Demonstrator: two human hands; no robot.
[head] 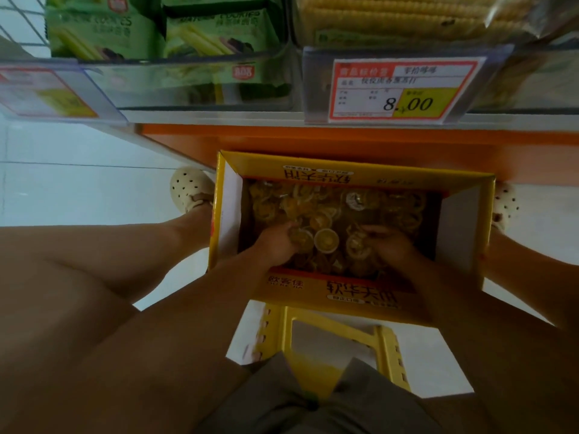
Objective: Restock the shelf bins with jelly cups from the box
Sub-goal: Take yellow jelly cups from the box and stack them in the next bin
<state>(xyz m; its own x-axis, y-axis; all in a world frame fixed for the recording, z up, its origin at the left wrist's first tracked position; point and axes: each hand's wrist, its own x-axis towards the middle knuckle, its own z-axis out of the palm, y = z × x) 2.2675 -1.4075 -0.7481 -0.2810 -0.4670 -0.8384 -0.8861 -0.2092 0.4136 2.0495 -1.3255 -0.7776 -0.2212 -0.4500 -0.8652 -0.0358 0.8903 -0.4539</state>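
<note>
Step in hand: the pick-up. Both hands are down inside the open yellow cardboard box (351,296), which sits on the floor between the person's feet, just in front of the orange shelf base (344,139) & beyond the yellow plastic stool (329,333). Box is well filled w/ small clear plastic jelly cups (326,241) w/ yellow-orange filling, loose in a heap. Left hand (274,244) has fingers curled round a cup at the near-left of the heap; right hand (391,245) curls onto another cup towards the right. Hands are apart, a couple of cups between them. How many cups each grip has, can't tell, too dim

No jelly cups seen in the clear plastic shelf bins (200,89) above; those in view hold green cookie packs (103,29) & ridged yellow snack packs (391,14), w/ a red-and-yellow price tag (404,89) in front. The jelly bin isn't in view, so progress can't be judged beyond "gathering"

Next move prob. calls for: firm up both handfuls, lift clear of the box walls w/o spilling, then raise to the correct bin
</note>
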